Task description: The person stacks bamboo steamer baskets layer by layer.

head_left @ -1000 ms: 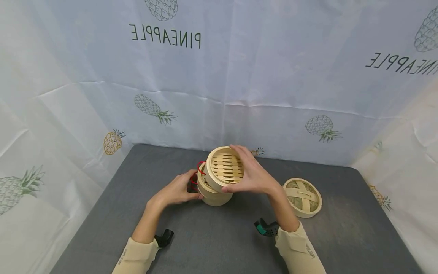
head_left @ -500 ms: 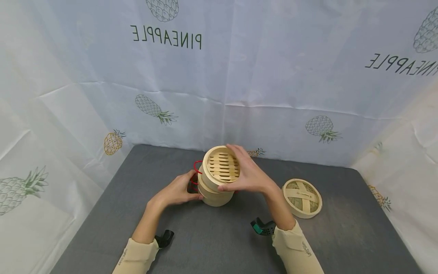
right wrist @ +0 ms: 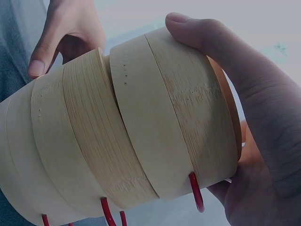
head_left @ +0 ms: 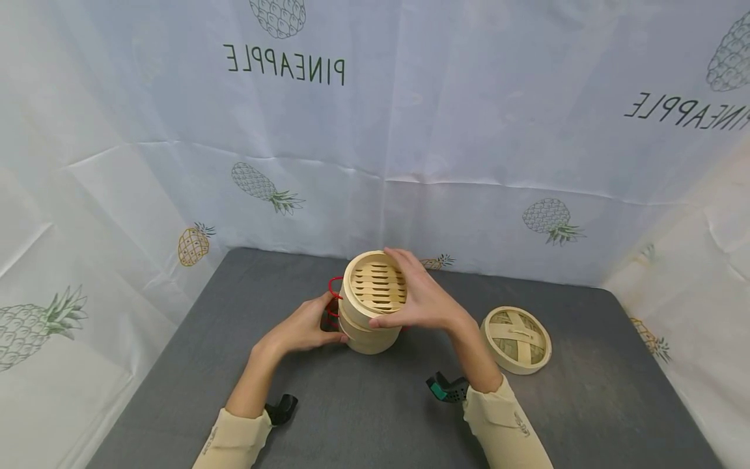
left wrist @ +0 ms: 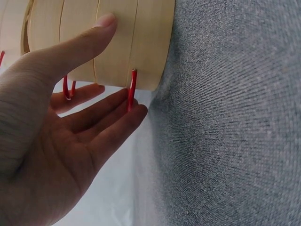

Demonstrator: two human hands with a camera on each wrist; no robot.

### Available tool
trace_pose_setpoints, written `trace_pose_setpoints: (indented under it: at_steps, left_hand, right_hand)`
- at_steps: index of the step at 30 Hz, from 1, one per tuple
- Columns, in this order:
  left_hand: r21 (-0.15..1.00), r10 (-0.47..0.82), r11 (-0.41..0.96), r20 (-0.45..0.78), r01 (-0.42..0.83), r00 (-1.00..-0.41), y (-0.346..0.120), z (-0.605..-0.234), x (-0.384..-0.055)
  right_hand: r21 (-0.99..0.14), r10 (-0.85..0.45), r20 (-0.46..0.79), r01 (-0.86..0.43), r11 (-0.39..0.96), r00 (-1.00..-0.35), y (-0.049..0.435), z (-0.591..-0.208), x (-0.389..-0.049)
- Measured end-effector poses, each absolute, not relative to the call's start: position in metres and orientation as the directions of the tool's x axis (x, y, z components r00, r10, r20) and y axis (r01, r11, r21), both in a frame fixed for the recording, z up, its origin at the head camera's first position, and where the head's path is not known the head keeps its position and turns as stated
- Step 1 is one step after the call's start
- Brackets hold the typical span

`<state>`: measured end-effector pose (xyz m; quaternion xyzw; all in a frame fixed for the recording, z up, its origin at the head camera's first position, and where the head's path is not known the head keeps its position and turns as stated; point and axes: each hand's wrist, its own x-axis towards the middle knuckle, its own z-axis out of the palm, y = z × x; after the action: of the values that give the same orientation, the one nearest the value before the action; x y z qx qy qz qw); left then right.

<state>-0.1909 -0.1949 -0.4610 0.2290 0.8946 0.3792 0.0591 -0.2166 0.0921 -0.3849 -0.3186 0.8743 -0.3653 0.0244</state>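
Note:
A bamboo steamer basket (head_left: 355, 311) with a slatted floor sits slightly tilted on the lower steamer baskets (head_left: 370, 343) in the head view. My right hand (head_left: 420, 296) grips it from the right, thumb at the near wall and fingers at the far rim. My left hand (head_left: 305, 324) holds the lower baskets from the left. In the left wrist view its thumb presses the wall, and the fingers reach past red loop handles (left wrist: 132, 89). The right wrist view shows a thin wedge-shaped gap between the top basket (right wrist: 160, 99) and the lower baskets (right wrist: 82, 117).
A round woven bamboo lid (head_left: 518, 339) lies on the dark grey table (head_left: 375, 417) to the right. Behind the table hangs a white pineapple-print curtain (head_left: 457, 156). Dark wrist devices (head_left: 448, 389) show by both forearms.
My right hand has moved left with the top basket, bringing it more squarely over the lower baskets. My left hand has stayed in place.

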Motion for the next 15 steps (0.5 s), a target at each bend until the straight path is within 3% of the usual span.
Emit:
trace_pose_setpoints:
  at_steps: [15]
  left_hand:
    - [0.715,0.456,0.594,0.078,0.368,-0.887,-0.1952,-0.4614,-0.1898]
  right_hand:
    - [-0.664,-0.584,0.185,-0.539,0.519,-0.791,0.0883,-0.3877,-0.2189]
